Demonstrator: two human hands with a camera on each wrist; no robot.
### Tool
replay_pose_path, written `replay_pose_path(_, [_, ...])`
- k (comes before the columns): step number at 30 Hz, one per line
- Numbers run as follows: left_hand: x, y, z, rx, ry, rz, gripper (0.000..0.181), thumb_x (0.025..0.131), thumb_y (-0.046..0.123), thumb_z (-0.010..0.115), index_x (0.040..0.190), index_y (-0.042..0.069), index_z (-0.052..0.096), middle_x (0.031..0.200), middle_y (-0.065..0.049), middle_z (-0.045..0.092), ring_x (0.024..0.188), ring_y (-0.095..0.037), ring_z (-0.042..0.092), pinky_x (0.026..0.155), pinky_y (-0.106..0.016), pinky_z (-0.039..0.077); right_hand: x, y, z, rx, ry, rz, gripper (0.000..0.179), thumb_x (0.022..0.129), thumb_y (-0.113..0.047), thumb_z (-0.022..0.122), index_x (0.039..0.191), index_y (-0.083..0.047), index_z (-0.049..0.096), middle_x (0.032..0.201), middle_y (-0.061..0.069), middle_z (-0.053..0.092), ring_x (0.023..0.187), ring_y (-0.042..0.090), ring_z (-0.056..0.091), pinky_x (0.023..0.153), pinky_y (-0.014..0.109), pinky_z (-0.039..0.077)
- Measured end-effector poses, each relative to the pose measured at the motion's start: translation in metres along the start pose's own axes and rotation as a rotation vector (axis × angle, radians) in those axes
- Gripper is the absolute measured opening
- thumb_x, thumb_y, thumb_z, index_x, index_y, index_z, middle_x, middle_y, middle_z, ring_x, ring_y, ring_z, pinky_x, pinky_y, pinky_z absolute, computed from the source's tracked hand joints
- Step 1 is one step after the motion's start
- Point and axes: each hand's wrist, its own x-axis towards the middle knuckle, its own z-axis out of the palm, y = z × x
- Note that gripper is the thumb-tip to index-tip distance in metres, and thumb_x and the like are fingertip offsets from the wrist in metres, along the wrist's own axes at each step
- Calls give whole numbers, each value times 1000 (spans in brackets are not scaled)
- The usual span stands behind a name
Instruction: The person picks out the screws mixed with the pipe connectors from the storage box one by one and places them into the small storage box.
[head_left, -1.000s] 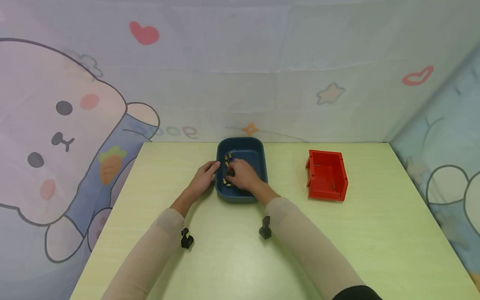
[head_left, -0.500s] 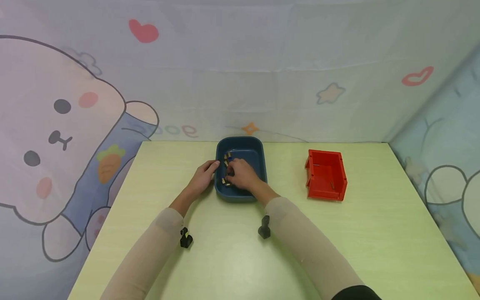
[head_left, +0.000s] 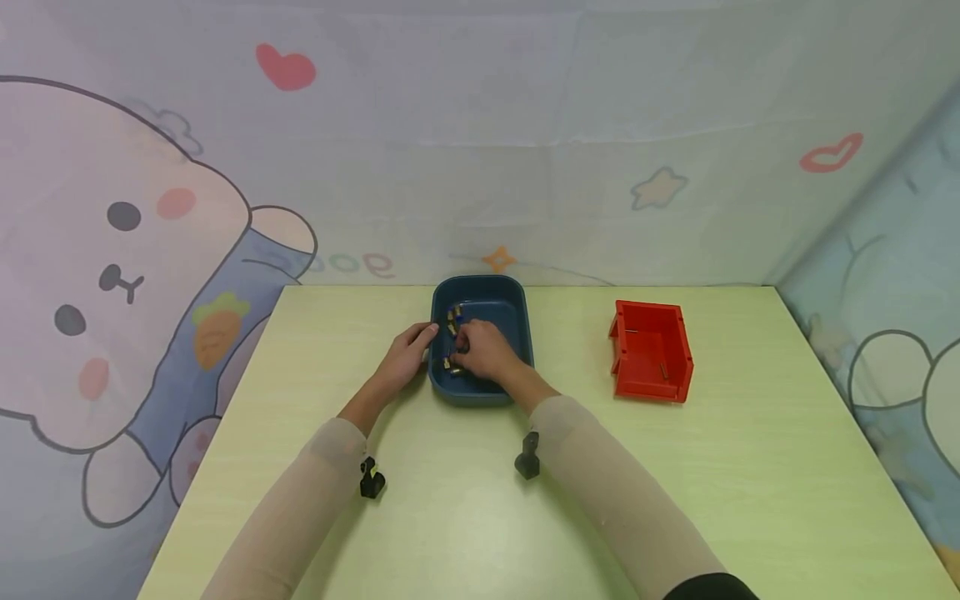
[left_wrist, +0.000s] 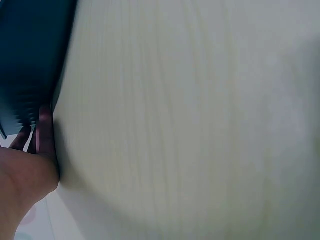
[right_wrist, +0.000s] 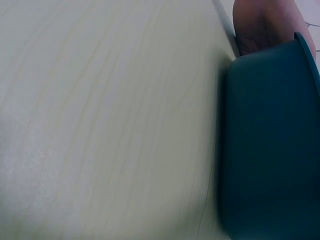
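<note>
On the bench (head_left: 450,517), the tray (head_left: 508,312) might have slid if the left grip (head_left: 405,354), fingers straight against its left wall, slackened. The right grip (head_left: 487,350) bent over gold pieces (head_left: 458,311) inside, at left, any pinch hidden; crowding risked a fumble.

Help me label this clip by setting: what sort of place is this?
Perhaps a makeshift indoor tabletop workstation: a pale wood-grain table, a creased, cartoon-printed fabric backdrop behind it, and a dark blue plastic tray holding small brass-coloured pieces.
</note>
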Motion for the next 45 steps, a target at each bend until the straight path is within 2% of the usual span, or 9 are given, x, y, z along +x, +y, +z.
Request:
replay_pose_path(2, [1,0,-1,-4,-11,-12,60,115,38,45,159,-3,42,163,-23,43,152,-39,39,121,-54,39,0,0,0,2,-4,2,21,93,-21,84,101,-4,74,102,9,67,96,25,64,90,39,54])
replay_pose_path(4, [7,-10,-2,-8,-5,-5,63,114,43,46,160,-1,42,163,-21,42,152,-38,39,122,-54,37,0,1,0,3,-5,-1,22,93,-21,84,103,-4,75,102,9,67,97,25,64,90,39,55])
replay_pose_path(7, [9,-16,-1,-6,8,11,66,113,48,47,160,2,43,164,-20,43,153,-37,39,123,-54,35,0,1,0,-2,-2,-11,21,93,-21,84,104,-4,76,103,9,67,97,25,65,91,39,55])
replay_pose_path(16, [6,-15,1,29,39,37,67,111,54,49,156,5,49,160,-18,49,149,-36,44,122,-54,36,-2,1,-1,1,4,-31,16,94,-18,82,100,-5,75,99,8,66,94,24,64,88,39,55])
replay_pose_path(26, [6,-14,-1,30,20,14,62,114,44,44,159,2,44,163,-20,44,152,-38,40,125,-55,30,-1,3,0,23,-24,-27,12,91,-10,79,101,-4,76,102,9,67,98,26,62,91,41,54])
replay_pose_path(34, [7,-15,0,28,34,31,66,111,53,48,156,4,50,159,-18,49,149,-36,44,121,-55,38,-1,2,-1,23,-37,-5,7,93,-9,78,98,-6,76,101,9,66,100,27,61,92,42,52])
replay_pose_path(45, [8,-16,-1,42,40,35,68,110,55,48,156,4,49,159,-19,49,149,-36,44,122,-54,37,0,-1,-3,-10,-53,-10,5,95,-11,76,96,-6,73,100,9,65,98,27,61,91,42,52])
